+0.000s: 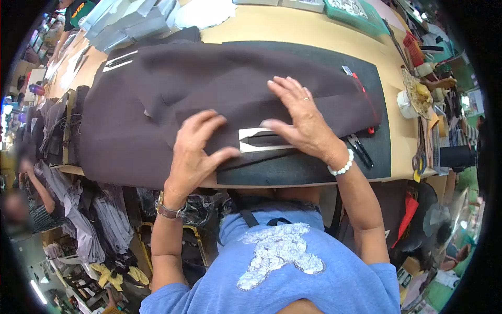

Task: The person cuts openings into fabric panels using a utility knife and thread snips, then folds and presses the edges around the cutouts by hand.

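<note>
Dark brown fabric [125, 115] lies spread over a black mat [314, 170] on the table. A white rectangular frame-like piece [243, 141] with a dark slit in its middle rests on the fabric near the front edge. My left hand [196, 146], fingers apart and holding nothing, is over the fabric just left of that piece. My right hand [298, 115] has its fingers spread, the thumb at the piece's upper right part and the fingertips over the fabric. Another white-edged slit [120, 61] shows at the fabric's upper left.
Black pens or tools [363, 152] lie right of my right wrist. A green tray [355, 13] and pale boxes [128, 21] stand at the back. A white cup [407, 104] and scissors [418, 163] are at the right. Clothes [86, 220] hang at the lower left, near another person [39, 193].
</note>
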### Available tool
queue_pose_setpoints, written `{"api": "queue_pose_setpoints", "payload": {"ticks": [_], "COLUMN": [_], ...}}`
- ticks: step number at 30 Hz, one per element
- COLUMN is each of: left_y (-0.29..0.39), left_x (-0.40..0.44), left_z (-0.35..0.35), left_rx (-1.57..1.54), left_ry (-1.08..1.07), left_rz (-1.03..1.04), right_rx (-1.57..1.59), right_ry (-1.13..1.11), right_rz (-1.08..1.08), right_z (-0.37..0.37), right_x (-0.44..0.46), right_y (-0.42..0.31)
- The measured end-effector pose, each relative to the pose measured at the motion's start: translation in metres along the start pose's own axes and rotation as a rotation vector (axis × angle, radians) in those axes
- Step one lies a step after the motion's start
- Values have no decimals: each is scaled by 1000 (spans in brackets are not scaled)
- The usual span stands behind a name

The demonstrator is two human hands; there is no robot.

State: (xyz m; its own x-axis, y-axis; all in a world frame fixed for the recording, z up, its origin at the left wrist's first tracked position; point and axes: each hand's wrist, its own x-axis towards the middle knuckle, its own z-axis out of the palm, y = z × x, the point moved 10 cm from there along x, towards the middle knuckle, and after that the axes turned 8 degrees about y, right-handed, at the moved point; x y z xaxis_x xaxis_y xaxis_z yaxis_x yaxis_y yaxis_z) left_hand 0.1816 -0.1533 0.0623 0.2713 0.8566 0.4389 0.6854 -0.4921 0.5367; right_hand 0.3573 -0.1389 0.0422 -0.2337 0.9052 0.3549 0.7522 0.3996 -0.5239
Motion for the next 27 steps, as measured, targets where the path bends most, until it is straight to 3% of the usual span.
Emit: {"api": "queue_pose_setpoints", "payload": {"ticks": [2,5,9,12,15,16,18,21,22,23,24,26,27], "left_y": [-21,-45,-25,-28,-69,-95,-117,-96,-81,-65,-46,-13,-4], "left_x": [-4,-15,-9,-20,-92,-135,-210,-314,-350,-375,-390,-370,-346], "left_z": [-16,-3,-33,-103,-194,-222,-263,-313,-334,-357,-374,-406,-416], "left_rx": [116,77,95,64,220,266,432,1019,1157,1031,1001,1039,1068], "left_ry": [217,166,347,607,999,1084,1100,1023,1102,1242,1371,1530,1537], "left_rz": [-133,-200,-118,-192,-448,-546,-677,-727,-722,-914,-953,-706,-567], "right_rx": [23,6,25,74,120,113,337,482,609,880,1161,1369,1478], "right_ry": [58,102,41,-82,-230,-185,-349,-830,-1148,-1212,-1165,-1209,-1248], "right_rz": [-30,-116,-212,-202,-201,-322,-377,-542,-506,-577,-635,-719,-638], "right_z": [-10,-7,2,1,16,27,62,120,129,116,96,59,44], "right_x": [8,17,26,35,38,31,5,-78,-111,-130,-136,-131,-118], "right_y": [3,-4,-25,-42,-72,-90,-140,-231,-260,-292,-319,-357,-365]}}
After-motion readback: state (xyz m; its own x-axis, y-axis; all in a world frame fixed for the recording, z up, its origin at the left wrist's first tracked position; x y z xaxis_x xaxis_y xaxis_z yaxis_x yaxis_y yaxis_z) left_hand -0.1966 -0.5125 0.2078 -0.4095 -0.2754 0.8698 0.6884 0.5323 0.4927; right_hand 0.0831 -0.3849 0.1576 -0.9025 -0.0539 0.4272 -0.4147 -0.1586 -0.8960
